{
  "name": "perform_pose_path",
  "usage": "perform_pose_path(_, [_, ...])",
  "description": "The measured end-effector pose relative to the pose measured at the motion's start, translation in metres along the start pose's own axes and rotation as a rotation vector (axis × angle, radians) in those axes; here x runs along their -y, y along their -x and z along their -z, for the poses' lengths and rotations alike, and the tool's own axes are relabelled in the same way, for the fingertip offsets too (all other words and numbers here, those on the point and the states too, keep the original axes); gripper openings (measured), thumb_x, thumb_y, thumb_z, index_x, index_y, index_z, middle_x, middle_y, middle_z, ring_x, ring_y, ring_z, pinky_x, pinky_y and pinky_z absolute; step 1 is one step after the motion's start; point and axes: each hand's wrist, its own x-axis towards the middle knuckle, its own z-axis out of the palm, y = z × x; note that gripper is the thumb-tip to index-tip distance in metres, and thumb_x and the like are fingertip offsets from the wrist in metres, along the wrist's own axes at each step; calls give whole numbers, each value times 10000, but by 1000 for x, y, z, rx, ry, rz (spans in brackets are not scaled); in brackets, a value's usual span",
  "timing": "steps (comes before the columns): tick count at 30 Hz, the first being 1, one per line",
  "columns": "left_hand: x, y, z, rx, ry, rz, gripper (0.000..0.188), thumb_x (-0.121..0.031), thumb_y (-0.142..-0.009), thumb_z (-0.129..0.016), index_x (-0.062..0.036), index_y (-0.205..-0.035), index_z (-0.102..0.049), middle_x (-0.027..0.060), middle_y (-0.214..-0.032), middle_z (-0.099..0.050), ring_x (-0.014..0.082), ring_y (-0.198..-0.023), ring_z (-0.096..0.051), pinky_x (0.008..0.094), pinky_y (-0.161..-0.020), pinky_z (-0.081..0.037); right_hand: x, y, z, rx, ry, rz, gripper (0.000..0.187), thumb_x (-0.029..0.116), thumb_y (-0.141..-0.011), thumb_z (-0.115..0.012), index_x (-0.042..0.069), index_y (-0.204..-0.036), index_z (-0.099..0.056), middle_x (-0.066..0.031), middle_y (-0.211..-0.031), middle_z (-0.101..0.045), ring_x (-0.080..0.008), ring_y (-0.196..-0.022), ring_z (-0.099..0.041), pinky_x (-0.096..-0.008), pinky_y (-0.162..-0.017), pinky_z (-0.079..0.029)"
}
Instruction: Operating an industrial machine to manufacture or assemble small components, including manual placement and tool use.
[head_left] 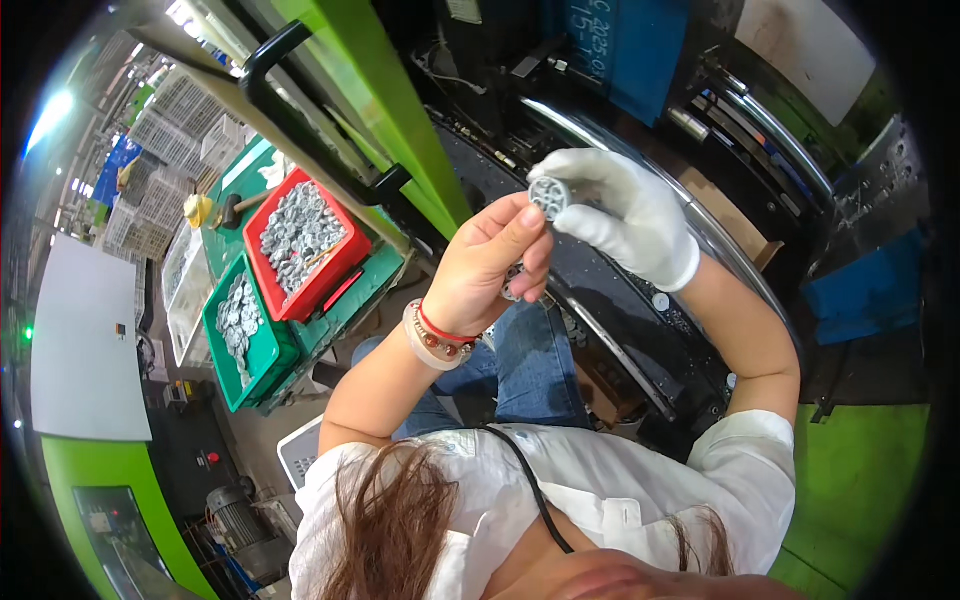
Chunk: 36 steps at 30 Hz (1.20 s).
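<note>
A small round grey spoked part (549, 198), like a little wheel, is held up in front of me between both hands. My left hand (495, 255), bare with bracelets at the wrist, pinches its near edge between thumb and forefinger. A second grey piece (513, 283) is tucked under the curled lower fingers of that same hand, mostly hidden. My right hand (630, 215) wears a white glove. Its thumb and fingers curve around the wheel-like part from the right, their tips at its rim.
To the left, a red bin (345, 262) and a green bin (285, 350), both holding many grey parts, stand on a green table (375, 290). A green machine frame (400, 110) with a black handle (270, 62) rises beside them. Metal rails (620, 350) run below my hands.
</note>
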Motion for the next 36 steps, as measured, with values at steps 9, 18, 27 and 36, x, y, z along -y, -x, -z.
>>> perform_pose_path(9, [17, 9, 26, 117, 8, 144, 398, -350, -985, -463, -64, -1260, -433, 20, -706, -479, 66, -468, -392, 216, -441, -380, -2, 1, 45, -212, -54, 62, 365, 75, -815, -700, 6, -1148, -567, -43, -1023, -623, -127, -937, -586, -282, -845, -485])
perform_pose_path(18, [37, 76, 82, -164, -14, 228, 263, -289, -984, -453, -129, -1183, -518, -2, -746, -462, 79, -483, -364, 216, -426, -320, -138, -24, 272, -970, 418, -117, 490, 129, -774, -726, -30, -1199, -540, -112, -1084, -639, -160, -952, -628, -287, -862, -503])
perform_pose_path(27, [36, 92, 100, -245, 56, 192, 199, -250, -983, -442, -129, -1129, -502, -12, -745, -486, 74, -475, -361, 210, -435, -315, -158, -39, 277, -911, 470, -148, 461, 197, -743, -756, 89, -1166, -610, -98, -988, -681, -181, -899, -643, -302, -801, -503])
perform_pose_path(36, [38, 88, 103, -279, 33, 237, 173, -237, -980, -442, -131, -1098, -514, -11, -717, -470, 77, -466, -357, 218, -433, -335, -156, -45, 280, -889, 600, -186, 463, 224, -744, -756, 57, -1154, -617, -82, -1055, -672, -188, -940, -646, -311, -843, -503])
